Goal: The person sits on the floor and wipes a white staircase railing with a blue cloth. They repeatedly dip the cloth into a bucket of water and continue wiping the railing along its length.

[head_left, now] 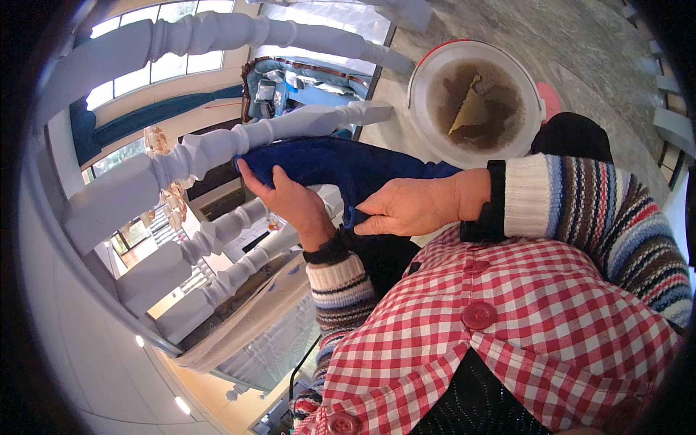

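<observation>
A dark blue cloth (321,157) is stretched between my hands, beside a white turned baluster (212,149). My left hand (291,198) has its thumb and fingers at the cloth's left end, near the baluster. With thumb and fingertips, my right hand (416,204) pinches a lower corner of the cloth. Part of the cloth hangs past my right wrist, where it is hidden. Beyond my right hand stands a white bucket (411,109) of murky brown water, with a yellow-edged cloth (468,111) in it.
More white balusters (217,38) and a curved rail (98,272) run along the left. Past them, a lower level shows a blue carved sofa (310,81) and a chandelier (174,201). A grey stone-look floor (571,49) lies around the bucket, with further balusters at the far right.
</observation>
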`<state>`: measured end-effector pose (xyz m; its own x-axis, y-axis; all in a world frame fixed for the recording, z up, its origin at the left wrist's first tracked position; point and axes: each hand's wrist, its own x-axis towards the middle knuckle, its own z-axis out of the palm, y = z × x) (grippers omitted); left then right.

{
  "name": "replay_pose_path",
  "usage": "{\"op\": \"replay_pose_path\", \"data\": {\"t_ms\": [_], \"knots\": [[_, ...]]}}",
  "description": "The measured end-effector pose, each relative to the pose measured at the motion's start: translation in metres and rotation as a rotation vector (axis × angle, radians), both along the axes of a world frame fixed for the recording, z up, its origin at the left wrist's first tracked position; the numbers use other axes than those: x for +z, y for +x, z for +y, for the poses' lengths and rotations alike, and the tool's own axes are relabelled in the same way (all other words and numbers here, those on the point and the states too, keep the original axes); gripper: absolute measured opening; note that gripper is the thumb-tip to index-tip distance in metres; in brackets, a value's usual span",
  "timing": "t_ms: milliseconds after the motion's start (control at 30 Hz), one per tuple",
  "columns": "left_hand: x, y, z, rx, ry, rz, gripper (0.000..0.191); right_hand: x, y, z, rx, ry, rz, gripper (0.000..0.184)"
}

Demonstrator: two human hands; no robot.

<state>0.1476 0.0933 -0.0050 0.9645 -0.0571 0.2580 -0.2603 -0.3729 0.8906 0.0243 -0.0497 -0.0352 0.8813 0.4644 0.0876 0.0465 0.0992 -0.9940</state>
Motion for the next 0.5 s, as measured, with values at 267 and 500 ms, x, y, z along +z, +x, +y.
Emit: {"op": "replay_pose_path", "data": {"t_ms": [267,500], "knots": [[0.051,0.055,-0.022,-0.173,1.355,-0.913,0.051,-0.004,-0.001,0.004,-0.006,0.104,-0.064,0.038],[0.051,0.091,-0.034,-0.339,1.944,-0.756,0.025,0.004,0.008,0.002,-0.177,0.167,-0.065,0.037]]}}
